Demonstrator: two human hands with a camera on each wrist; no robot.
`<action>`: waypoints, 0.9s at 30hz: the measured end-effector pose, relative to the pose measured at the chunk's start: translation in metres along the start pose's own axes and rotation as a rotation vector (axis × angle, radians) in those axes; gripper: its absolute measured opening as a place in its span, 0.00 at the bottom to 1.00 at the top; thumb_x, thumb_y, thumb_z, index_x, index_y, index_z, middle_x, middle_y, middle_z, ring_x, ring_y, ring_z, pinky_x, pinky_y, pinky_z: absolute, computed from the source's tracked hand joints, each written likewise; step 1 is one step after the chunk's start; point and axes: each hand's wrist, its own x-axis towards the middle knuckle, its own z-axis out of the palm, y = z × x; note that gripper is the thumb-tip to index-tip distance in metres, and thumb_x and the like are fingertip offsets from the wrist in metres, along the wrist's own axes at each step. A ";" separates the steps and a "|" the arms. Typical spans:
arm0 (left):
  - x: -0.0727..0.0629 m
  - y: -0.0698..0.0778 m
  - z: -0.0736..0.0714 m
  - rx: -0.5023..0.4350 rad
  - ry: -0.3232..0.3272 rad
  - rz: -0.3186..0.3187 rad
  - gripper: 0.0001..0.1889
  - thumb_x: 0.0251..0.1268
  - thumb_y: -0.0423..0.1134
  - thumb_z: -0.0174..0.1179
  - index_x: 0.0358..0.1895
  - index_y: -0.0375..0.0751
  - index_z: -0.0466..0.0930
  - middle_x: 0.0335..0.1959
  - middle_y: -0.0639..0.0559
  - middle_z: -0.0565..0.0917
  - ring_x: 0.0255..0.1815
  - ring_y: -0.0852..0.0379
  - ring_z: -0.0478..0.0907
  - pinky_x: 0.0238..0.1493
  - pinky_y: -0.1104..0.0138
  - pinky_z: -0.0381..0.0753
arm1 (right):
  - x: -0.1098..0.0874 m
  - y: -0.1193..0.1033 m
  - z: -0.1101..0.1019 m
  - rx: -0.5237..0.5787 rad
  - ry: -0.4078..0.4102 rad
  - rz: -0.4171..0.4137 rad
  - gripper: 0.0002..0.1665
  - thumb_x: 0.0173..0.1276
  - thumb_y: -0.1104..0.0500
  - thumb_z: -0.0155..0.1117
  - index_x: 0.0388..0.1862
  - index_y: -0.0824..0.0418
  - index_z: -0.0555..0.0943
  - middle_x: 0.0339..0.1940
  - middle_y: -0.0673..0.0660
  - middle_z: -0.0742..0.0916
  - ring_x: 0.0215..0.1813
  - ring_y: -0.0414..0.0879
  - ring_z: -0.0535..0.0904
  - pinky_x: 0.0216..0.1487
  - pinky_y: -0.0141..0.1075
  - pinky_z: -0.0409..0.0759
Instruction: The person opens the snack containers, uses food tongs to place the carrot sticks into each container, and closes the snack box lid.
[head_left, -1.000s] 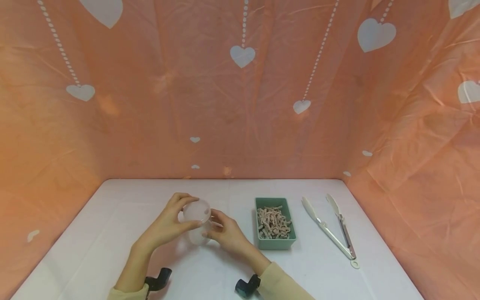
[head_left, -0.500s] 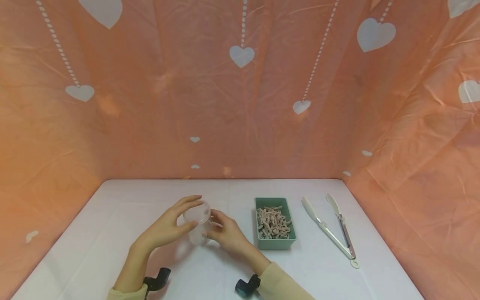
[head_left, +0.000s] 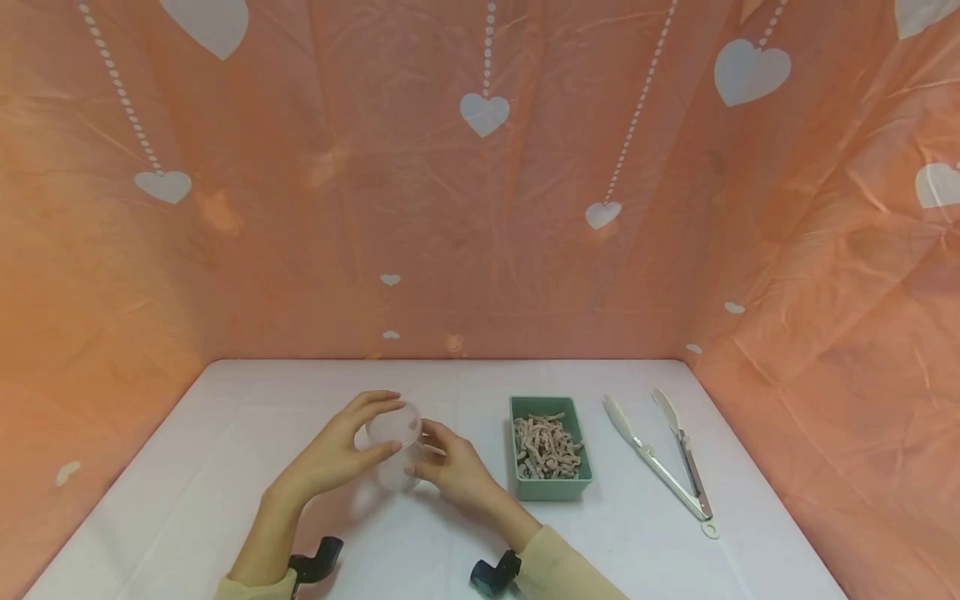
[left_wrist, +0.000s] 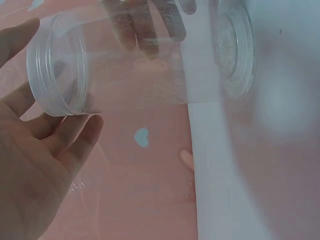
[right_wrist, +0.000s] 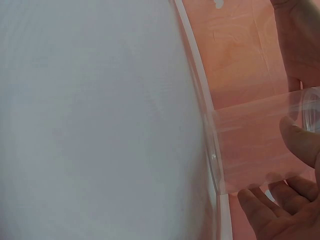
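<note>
A clear plastic jar [head_left: 394,477] with a clear lid [head_left: 393,425] stands upright on the white table, left of the middle. My left hand [head_left: 330,450] holds the lid from the left, its thumb at the near edge and its fingers at the far edge. The left wrist view shows the ridged lid [left_wrist: 56,65] close to those fingers [left_wrist: 80,145]. From the right side my right hand [head_left: 461,475] grips the jar's body. In the right wrist view its thumb [right_wrist: 300,142] lies against the transparent wall [right_wrist: 250,145]. The jar looks bare inside.
Right of the hands is a green rectangular box [head_left: 553,490] filled with brownish twisted pieces [head_left: 547,447]. Farther right, metal tongs [head_left: 667,475] with pale tips lie spread apart. Orange cloth with white hearts [head_left: 484,114] surrounds the table at the back and sides.
The left hand's fingers loosened and shifted round the lid, then settled close to it again. My right hand and the jar have stayed in place.
</note>
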 end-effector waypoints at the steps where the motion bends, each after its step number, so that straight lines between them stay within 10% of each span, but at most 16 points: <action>1: 0.000 0.000 0.000 -0.001 0.004 -0.003 0.28 0.67 0.40 0.71 0.68 0.39 0.78 0.71 0.44 0.74 0.74 0.34 0.68 0.70 0.33 0.67 | 0.000 0.000 0.000 0.001 0.000 0.004 0.39 0.69 0.62 0.74 0.76 0.62 0.70 0.72 0.66 0.79 0.73 0.62 0.75 0.72 0.49 0.76; 20: 0.002 0.000 0.006 0.044 0.100 -0.055 0.29 0.59 0.44 0.78 0.62 0.39 0.81 0.62 0.46 0.76 0.66 0.39 0.74 0.64 0.37 0.76 | 0.000 -0.001 -0.001 0.006 -0.004 0.003 0.39 0.69 0.61 0.74 0.76 0.63 0.70 0.72 0.65 0.78 0.74 0.61 0.74 0.72 0.47 0.76; 27: 0.001 -0.001 0.003 -0.002 0.039 -0.013 0.32 0.64 0.40 0.74 0.70 0.39 0.75 0.74 0.41 0.68 0.76 0.34 0.64 0.70 0.32 0.66 | 0.000 0.000 0.000 -0.009 -0.005 0.000 0.39 0.69 0.62 0.74 0.76 0.63 0.70 0.72 0.66 0.78 0.73 0.61 0.74 0.72 0.48 0.76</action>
